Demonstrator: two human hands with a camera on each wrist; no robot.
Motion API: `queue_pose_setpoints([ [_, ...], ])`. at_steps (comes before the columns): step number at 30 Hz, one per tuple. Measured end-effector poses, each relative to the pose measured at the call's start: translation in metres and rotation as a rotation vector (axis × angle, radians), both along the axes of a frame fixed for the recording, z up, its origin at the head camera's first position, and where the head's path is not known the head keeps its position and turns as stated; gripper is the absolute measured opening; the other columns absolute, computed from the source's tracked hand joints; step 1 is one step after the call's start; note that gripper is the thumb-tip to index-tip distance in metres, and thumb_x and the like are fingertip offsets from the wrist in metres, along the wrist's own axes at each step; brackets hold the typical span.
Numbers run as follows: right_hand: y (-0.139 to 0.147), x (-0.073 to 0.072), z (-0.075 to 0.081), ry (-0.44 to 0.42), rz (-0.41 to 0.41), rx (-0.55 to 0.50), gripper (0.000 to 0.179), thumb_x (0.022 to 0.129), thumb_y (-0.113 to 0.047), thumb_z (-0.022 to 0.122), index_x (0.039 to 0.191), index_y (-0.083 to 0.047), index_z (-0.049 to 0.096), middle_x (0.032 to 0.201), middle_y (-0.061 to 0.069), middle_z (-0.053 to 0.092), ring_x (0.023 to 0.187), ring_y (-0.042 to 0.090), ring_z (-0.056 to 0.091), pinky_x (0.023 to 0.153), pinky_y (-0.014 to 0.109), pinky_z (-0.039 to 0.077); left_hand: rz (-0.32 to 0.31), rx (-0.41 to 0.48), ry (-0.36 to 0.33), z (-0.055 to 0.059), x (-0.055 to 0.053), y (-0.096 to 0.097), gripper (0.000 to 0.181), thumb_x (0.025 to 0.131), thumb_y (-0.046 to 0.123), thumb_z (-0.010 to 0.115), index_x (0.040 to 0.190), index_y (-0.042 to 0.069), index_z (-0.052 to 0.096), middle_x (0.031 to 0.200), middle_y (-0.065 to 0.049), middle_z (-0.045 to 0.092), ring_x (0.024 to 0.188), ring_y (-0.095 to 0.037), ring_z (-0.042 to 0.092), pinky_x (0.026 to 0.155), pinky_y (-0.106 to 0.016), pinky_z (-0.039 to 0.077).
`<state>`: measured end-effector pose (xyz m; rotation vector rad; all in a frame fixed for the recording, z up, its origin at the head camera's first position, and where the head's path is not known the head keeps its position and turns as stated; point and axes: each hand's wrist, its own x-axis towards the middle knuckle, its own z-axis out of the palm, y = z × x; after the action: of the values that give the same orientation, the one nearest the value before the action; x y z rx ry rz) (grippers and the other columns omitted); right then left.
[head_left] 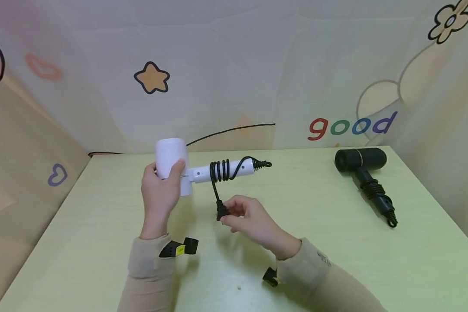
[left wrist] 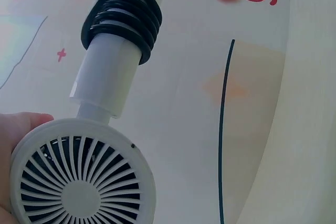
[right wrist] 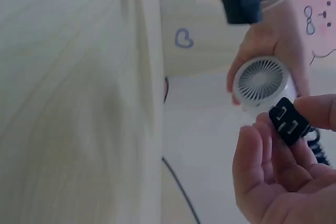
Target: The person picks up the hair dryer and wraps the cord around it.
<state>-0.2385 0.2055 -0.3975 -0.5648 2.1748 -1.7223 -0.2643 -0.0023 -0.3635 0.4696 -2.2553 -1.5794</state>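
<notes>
A white hair dryer (head_left: 170, 151) is held up over the table, its handle pointing right. My left hand (head_left: 159, 190) grips it round the barrel, thumb across the near side. The slotted round grille (left wrist: 81, 199) at the barrel's end fills the lower part of the left wrist view. Several turns of black cord (head_left: 220, 170) wrap the handle, and one end hangs down to a black plug (head_left: 221, 210). My right hand (head_left: 253, 219) pinches this plug between thumb and fingers. In the right wrist view the metal prongs of the plug (right wrist: 289, 121) face the camera.
A black hair dryer (head_left: 360, 159) lies at the table's right back, its own cord (head_left: 373, 190) wound round the handle. The pale green table (head_left: 101, 225) meets a printed cloth backdrop (head_left: 234, 78) behind and at both sides. Dark straps (head_left: 179, 248) sit at both wrists.
</notes>
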Motion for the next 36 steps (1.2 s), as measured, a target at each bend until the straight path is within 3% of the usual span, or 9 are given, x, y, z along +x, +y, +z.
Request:
queue_pose_setpoints([
  [6, 0.004, -0.017, -0.009, 0.039, -0.072, 0.069, 0.025, 0.085, -0.012, 0.066, 0.105, 0.003, 0.065, 0.101, 0.013, 0.066, 0.082, 0.013, 0.057, 0.072, 0.028, 0.05, -0.065, 0.061, -0.048, 0.003, 0.001, 0.001, 0.073, 0.086, 0.05, 0.061, 0.133, -0.003, 0.041, 0.121, -0.02, 0.053, 0.099, -0.033, 0.059, 0.076, -0.041, 0.053],
  [10, 0.009, -0.026, -0.01, 0.084, -0.11, 0.103, 0.027, 0.083, -0.015, 0.069, 0.106, -0.001, 0.067, 0.079, 0.003, 0.062, 0.071, 0.013, 0.052, 0.064, 0.024, 0.044, -0.12, 0.108, -0.079, 0.004, 0.001, 0.004, 0.074, 0.086, 0.051, 0.061, 0.134, -0.002, 0.04, 0.12, -0.02, 0.053, 0.097, -0.033, 0.059, 0.068, -0.036, 0.055],
  [13, 0.013, -0.033, -0.013, 0.018, -0.085, 0.043, 0.03, 0.085, -0.013, 0.067, 0.112, 0.0, 0.062, 0.068, 0.004, 0.064, 0.061, 0.015, 0.059, 0.062, 0.027, 0.052, -0.146, 0.128, -0.105, 0.005, 0.001, 0.005, 0.075, 0.085, 0.051, 0.061, 0.134, -0.001, 0.039, 0.119, -0.02, 0.052, 0.097, -0.032, 0.058, 0.065, -0.035, 0.056],
  [18, 0.017, -0.04, -0.018, -0.099, -0.067, -0.064, 0.034, 0.088, -0.01, 0.063, 0.118, 0.002, 0.054, 0.098, 0.027, 0.069, 0.067, 0.023, 0.071, 0.072, 0.038, 0.058, -0.195, 0.137, -0.129, 0.005, 0.002, 0.008, 0.072, 0.086, 0.051, 0.06, 0.132, -0.001, 0.041, 0.117, -0.019, 0.053, 0.095, -0.031, 0.058, 0.062, -0.033, 0.056],
  [23, 0.023, -0.046, -0.02, -0.09, -0.083, -0.163, 0.03, 0.088, -0.012, 0.065, 0.114, -0.001, 0.057, 0.108, 0.028, 0.066, 0.079, 0.027, 0.072, 0.073, 0.044, 0.057, -0.268, 0.145, -0.168, 0.003, 0.001, 0.011, 0.069, 0.086, 0.051, 0.06, 0.131, 0.001, 0.042, 0.118, -0.018, 0.053, 0.097, -0.032, 0.058, 0.062, -0.033, 0.056],
  [27, 0.027, -0.05, -0.016, -0.011, -0.1, -0.219, 0.017, 0.086, -0.007, 0.066, 0.103, -0.003, 0.061, 0.096, 0.013, 0.071, 0.08, 0.022, 0.072, 0.076, 0.049, 0.055, -0.323, 0.159, -0.196, 0.003, 0.0, 0.011, 0.068, 0.086, 0.05, 0.061, 0.132, 0.002, 0.043, 0.117, -0.018, 0.053, 0.097, -0.031, 0.058, 0.063, -0.033, 0.056],
  [29, 0.03, -0.05, -0.012, 0.061, -0.102, -0.218, 0.009, 0.086, -0.002, 0.065, 0.094, -0.003, 0.061, 0.086, 0.002, 0.072, 0.077, 0.016, 0.07, 0.075, 0.044, 0.056, -0.344, 0.163, -0.207, 0.002, -0.001, 0.011, 0.069, 0.086, 0.049, 0.062, 0.133, 0.002, 0.043, 0.116, -0.018, 0.053, 0.096, -0.03, 0.059, 0.063, -0.033, 0.056],
  [34, 0.035, -0.04, 0.003, 0.416, -0.087, -0.082, 0.007, 0.083, 0.007, 0.062, 0.084, 0.002, 0.06, 0.075, -0.016, 0.06, 0.07, 0.0, 0.056, 0.067, 0.021, 0.05, -0.384, 0.155, -0.223, 0.002, 0.0, 0.011, 0.067, 0.085, 0.047, 0.064, 0.133, 0.005, 0.043, 0.114, -0.017, 0.055, 0.093, -0.029, 0.061, 0.062, -0.033, 0.056],
  [36, 0.037, -0.036, 0.007, 0.496, -0.04, -0.129, 0.007, 0.082, 0.009, 0.061, 0.089, 0.01, 0.06, 0.081, -0.017, 0.061, 0.072, -0.002, 0.056, 0.063, 0.019, 0.048, -0.407, 0.146, -0.216, 0.002, 0.0, 0.01, 0.065, 0.085, 0.045, 0.065, 0.133, 0.005, 0.045, 0.114, -0.018, 0.055, 0.092, -0.029, 0.061, 0.062, -0.034, 0.056],
])
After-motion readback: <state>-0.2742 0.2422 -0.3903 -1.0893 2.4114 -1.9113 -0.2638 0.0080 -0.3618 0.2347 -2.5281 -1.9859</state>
